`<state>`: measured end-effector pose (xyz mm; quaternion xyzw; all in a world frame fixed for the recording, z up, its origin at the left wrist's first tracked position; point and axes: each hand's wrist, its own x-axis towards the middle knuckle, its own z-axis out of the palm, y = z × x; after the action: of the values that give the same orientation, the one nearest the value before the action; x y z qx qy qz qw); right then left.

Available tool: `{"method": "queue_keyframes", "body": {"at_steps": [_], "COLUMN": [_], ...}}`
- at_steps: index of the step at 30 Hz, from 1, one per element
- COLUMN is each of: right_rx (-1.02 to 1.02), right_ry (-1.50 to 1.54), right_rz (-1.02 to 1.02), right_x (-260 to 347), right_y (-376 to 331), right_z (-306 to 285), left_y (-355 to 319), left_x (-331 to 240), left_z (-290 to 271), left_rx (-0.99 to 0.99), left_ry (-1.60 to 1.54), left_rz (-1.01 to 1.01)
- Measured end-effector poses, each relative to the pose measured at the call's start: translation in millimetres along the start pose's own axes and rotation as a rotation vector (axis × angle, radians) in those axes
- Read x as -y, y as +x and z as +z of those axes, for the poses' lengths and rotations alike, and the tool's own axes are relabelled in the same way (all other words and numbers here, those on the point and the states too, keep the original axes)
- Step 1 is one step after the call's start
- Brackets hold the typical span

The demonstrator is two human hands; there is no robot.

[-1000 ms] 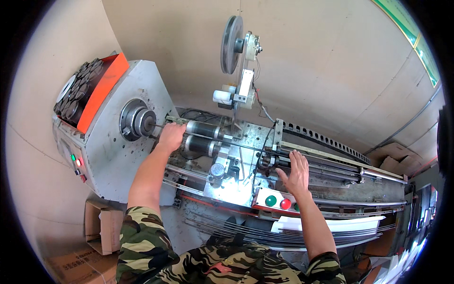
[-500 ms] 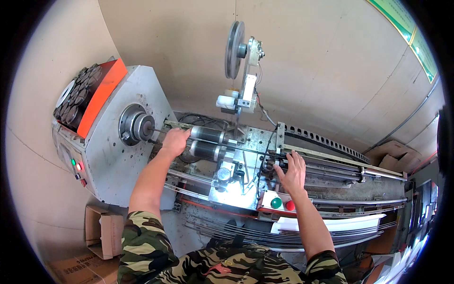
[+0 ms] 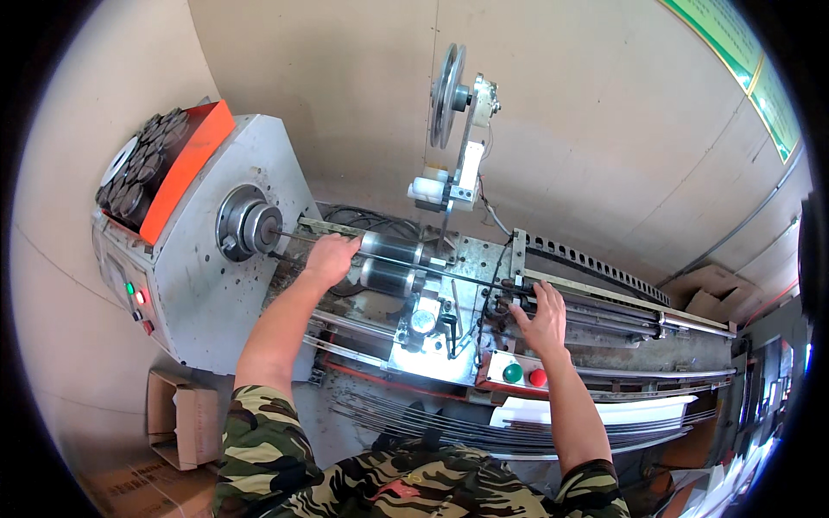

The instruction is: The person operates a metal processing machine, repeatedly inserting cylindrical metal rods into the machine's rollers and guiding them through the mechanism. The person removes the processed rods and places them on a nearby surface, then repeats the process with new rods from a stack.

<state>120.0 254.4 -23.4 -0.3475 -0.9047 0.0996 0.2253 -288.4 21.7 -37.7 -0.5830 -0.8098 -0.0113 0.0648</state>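
My left hand point(image 3: 331, 257) is closed around a thin metal rod point(image 3: 449, 270) that runs from the grey machine's round chuck point(image 3: 246, 226) to the right. Two dark cylinders point(image 3: 389, 263) lie just right of that hand. My right hand point(image 3: 542, 318) rests with fingers spread on the dark carriage parts at the rod's right end, just above a small panel with a green button point(image 3: 513, 373) and a red button point(image 3: 538, 377). Both forearms come up from camouflage sleeves at the bottom.
The grey machine head point(image 3: 199, 250) has an orange top and a tray of dark round parts point(image 3: 142, 164). A pulley wheel point(image 3: 446, 95) stands on a post behind. Long rails point(image 3: 622, 302) run right. Thin rods point(image 3: 414, 423) lie below; open cardboard boxes point(image 3: 177, 419) sit lower left.
My left hand stays on the rod near the chuck. My right hand has shifted left and slightly up along the carriage, above the buttons. The view has tilted a little.
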Motion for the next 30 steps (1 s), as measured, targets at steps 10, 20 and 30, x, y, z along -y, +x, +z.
{"method": "queue_keyframes", "body": {"at_steps": [10,20,30], "right_rx": [0.041,0.059,0.089], "right_ry": [0.004,0.006,-0.014], "right_rz": [0.038,0.027,0.021], "right_x": [29.7,66.5,88.1], "right_y": [1.9,1.2,-17.8], "right_z": [2.2,-2.2,-20.7], "left_y": [-11.8,-34.4,-59.2], "left_x": [23.1,55.5,52.1], "left_z": [-7.2,-10.0,-41.0], "left_rx": [-0.031,-0.038,0.069], "left_ry": [-0.008,0.011,0.010], "left_rz": [0.023,0.043,0.040]}}
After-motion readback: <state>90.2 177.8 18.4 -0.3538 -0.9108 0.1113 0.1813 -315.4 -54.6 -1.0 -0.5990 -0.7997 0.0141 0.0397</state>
